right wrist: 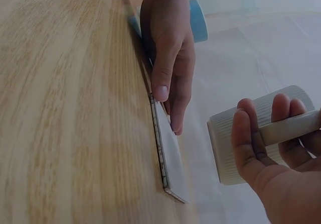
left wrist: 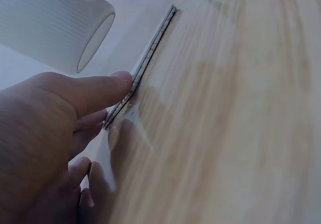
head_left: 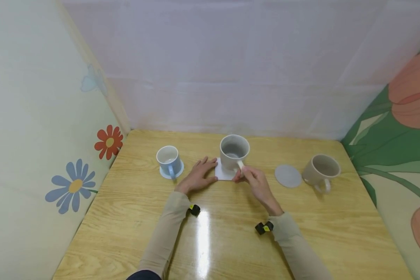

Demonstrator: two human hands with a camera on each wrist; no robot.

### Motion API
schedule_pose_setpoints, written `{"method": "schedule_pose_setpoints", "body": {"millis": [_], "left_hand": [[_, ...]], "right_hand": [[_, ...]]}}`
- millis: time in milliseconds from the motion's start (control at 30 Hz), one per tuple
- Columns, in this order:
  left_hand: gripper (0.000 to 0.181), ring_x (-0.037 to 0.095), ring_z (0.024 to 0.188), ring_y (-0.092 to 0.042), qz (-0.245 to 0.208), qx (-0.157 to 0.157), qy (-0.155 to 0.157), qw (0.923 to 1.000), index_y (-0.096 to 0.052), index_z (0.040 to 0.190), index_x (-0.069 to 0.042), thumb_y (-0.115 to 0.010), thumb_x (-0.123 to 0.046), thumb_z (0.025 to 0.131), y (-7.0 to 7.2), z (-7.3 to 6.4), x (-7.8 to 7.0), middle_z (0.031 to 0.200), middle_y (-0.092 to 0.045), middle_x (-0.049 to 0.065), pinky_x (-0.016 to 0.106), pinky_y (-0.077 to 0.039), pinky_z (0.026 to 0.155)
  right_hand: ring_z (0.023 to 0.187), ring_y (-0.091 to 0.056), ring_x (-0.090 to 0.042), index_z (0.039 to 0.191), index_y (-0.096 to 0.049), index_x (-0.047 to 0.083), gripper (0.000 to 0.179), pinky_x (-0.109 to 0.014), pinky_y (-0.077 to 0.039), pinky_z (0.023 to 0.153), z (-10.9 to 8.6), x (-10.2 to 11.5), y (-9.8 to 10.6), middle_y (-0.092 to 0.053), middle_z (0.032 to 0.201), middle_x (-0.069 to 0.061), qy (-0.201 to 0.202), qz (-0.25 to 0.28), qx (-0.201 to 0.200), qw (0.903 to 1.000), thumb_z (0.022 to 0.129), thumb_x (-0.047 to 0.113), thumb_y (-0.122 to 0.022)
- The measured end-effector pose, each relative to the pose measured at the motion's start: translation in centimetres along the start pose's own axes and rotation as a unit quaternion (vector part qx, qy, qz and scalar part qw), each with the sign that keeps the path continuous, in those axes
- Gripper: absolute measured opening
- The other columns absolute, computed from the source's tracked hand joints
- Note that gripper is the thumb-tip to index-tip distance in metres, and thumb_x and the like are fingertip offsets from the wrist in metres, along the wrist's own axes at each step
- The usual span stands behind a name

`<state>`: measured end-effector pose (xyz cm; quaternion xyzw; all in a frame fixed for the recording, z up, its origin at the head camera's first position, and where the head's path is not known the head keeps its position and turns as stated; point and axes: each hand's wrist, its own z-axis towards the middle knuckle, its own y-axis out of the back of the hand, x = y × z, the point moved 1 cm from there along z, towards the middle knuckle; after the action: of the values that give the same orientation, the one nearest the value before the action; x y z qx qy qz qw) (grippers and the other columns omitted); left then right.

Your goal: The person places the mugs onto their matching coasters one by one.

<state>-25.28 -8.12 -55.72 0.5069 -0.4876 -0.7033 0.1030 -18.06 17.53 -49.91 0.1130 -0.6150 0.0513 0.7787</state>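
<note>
In the head view my right hand (head_left: 257,184) grips the handle of a ribbed grey-white mug (head_left: 229,159). The mug is upright over a square white coaster (head_left: 224,174), and both wrist views show a gap under its base. At the coaster's left side rests my left hand (head_left: 198,175), fingers extended and thumb (left wrist: 113,86) touching the edge. The right wrist view shows the right fingers curled round the handle (right wrist: 291,127). Nothing is held in the left hand.
Left of the hands, a blue mug (head_left: 168,160) stands on a round pale-blue coaster (head_left: 162,173). To the right lie a round grey coaster (head_left: 288,175) and a beige mug (head_left: 320,171) beside it on the wooden table (head_left: 350,229). A white cloth (head_left: 231,70) hangs behind.
</note>
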Motion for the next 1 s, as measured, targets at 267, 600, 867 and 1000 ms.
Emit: {"method": "schedule_pose_setpoints", "body": {"millis": [267, 600, 867, 1000], "left_hand": [[0.069, 0.034, 0.167, -0.011, 0.008, -0.007, 0.005, 0.9999, -0.043, 0.163, -0.012, -0.067, -0.039, 0.105, -0.2, 0.1, 0.4, 0.176, -0.03, 0.002, 0.051, -0.003, 0.136], [0.066, 0.034, 0.167, -0.012, -0.003, -0.01, 0.003, 0.9999, -0.046, 0.161, -0.01, -0.067, -0.037, 0.105, -0.2, 0.0, 0.2, 0.176, -0.031, 0.003, 0.053, -0.004, 0.136], [0.067, 0.034, 0.167, -0.011, -0.004, -0.009, 0.002, 1.0, -0.045, 0.162, -0.011, -0.067, -0.037, 0.105, -0.1, 0.0, 0.1, 0.176, -0.031, 0.003, 0.053, -0.004, 0.136], [0.066, 0.035, 0.167, -0.011, -0.004, -0.008, 0.003, 1.0, -0.046, 0.162, -0.011, -0.068, -0.036, 0.104, -0.1, -0.1, -0.1, 0.176, -0.031, 0.003, 0.052, -0.003, 0.136]], "right_hand": [[0.092, -0.074, -0.018, 0.099, -0.066, -0.015, 0.045, -0.04, -0.066, 0.089, 0.2, -0.5, -0.1, -0.07, 0.102, -0.035, 0.002, -0.001, 0.01, 0.9999, 0.117, 0.017, -0.04], [0.091, -0.073, -0.014, 0.098, -0.063, -0.019, 0.044, -0.033, -0.065, 0.087, 0.3, -1.2, -0.2, -0.067, 0.103, -0.04, -0.001, 0.015, 0.01, 0.9998, 0.116, 0.013, -0.039], [0.091, -0.073, -0.016, 0.103, -0.065, -0.02, 0.041, -0.04, -0.066, 0.088, 0.2, -1.4, -0.5, -0.068, 0.102, -0.04, -0.003, 0.012, 0.02, 0.9997, 0.115, 0.01, -0.04], [0.091, -0.074, -0.017, 0.104, -0.064, -0.021, 0.04, -0.042, -0.066, 0.089, 0.1, -1.5, -0.6, -0.067, 0.101, -0.04, 0.001, 0.014, 0.025, 0.9996, 0.115, 0.009, -0.04]]}}
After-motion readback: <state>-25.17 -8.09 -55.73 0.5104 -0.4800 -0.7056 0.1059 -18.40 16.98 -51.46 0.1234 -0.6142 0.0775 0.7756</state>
